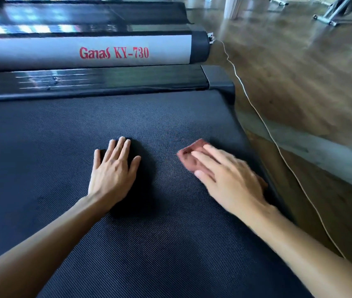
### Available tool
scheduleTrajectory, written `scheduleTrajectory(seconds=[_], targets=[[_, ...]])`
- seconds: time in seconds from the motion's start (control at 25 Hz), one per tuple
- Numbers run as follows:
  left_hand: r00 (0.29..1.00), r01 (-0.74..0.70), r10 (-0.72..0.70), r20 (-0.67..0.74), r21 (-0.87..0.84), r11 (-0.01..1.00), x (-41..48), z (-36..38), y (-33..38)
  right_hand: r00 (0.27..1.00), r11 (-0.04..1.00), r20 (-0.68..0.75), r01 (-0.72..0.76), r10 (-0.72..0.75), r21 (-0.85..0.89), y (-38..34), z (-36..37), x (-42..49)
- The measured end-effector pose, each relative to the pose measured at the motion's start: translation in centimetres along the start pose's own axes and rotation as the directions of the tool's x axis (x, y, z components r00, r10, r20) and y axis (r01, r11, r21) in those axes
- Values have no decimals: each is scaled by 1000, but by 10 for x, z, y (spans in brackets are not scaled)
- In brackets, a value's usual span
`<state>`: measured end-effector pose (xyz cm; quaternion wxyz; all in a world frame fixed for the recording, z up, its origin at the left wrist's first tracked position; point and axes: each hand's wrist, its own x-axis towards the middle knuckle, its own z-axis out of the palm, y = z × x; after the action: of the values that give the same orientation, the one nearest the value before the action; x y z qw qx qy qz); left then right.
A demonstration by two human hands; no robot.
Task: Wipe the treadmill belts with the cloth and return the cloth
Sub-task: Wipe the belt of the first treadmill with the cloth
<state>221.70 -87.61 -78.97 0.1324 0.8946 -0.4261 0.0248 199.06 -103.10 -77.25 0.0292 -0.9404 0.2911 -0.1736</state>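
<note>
Head view looks down across a dark, ribbed treadmill belt [42, 147] that fills most of the picture. At the far left and top runs a black side rail [106, 80] along the belt's edge, and beyond it a grey rail [42, 54] of the neighbouring machine, lettered "Ganas KY-730" in red; a second belt [84, 14] shines above that. Left of centre, the left hand [112, 168] lies palm down on the belt, its grip apart, the fingers straight and slightly spread, holding nothing. Just to its right, and not touching it, a reddish-brown cloth [189, 157] lies crumpled on the belt near the belt's right edge. The right hand [228, 177] is laid over the cloth, blurred, its grip also apart: the fingers stretch flat across the fabric and press it to the belt, with a bit of cloth showing past the outer side of the palm. Right of the treadmill a white cable [263, 123] trails over the wooden floor [299, 82], and the base of an exercise machine [334, 16] stands at the top right corner.
</note>
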Motion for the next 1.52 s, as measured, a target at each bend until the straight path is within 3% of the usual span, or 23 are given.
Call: scheduleTrajectory(seconds=[0.12,0.24,0.4,0.48,0.52,0.68,0.76,0.88,0.96,1.04,1.16,1.24,1.32,1.4,1.52], targets=[[1000,2,-2,-19,3,1000,-1,2,1,969,967,9,-245,246,-73,44,0,49],[1000,0,0,-11,18,1000,0,3,1,946,948,81,-309,314,-70,28,21,116],[1000,-3,4,-8,34,999,1,4,0,995,1000,102,2,-5,31,-33,32,91],[1000,-9,10,-16,36,999,1,5,-1,992,994,68,103,-105,30,-21,17,49],[1000,-11,12,-23,38,999,0,6,-2,995,997,64,80,-80,8,-3,8,41],[1000,-6,7,-25,45,999,0,6,-1,961,958,44,-268,273,-102,58,11,108],[1000,-3,4,-28,46,999,1,5,0,946,945,68,-309,317,-103,47,32,161],[1000,-5,6,-22,59,998,1,5,0,981,987,107,-161,163,-24,-3,54,193],[1000,-9,10,-20,58,998,2,6,0,993,999,103,54,-54,2,-29,50,159],[1000,-13,14,-21,60,998,1,6,-2,989,990,48,138,-139,34,-20,36,115],[1000,-17,19,-25,60,998,2,7,-1,992,992,30,-123,124,-38,33,22,126],[1000,-16,18,-24,44,999,1,7,-1,944,942,25,-326,329,-78,59,29,171],[1000,-11,12,-21,35,999,1,7,-1,912,911,39,-406,409,-77,56,43,211],[1000,-14,15,-24,38,999,0,7,0,948,951,76,-307,310,-42,28,59,233],[1000,-10,10,-14,29,1000,0,7,0,989,1000,144,19,-20,13,-21,56,205]])
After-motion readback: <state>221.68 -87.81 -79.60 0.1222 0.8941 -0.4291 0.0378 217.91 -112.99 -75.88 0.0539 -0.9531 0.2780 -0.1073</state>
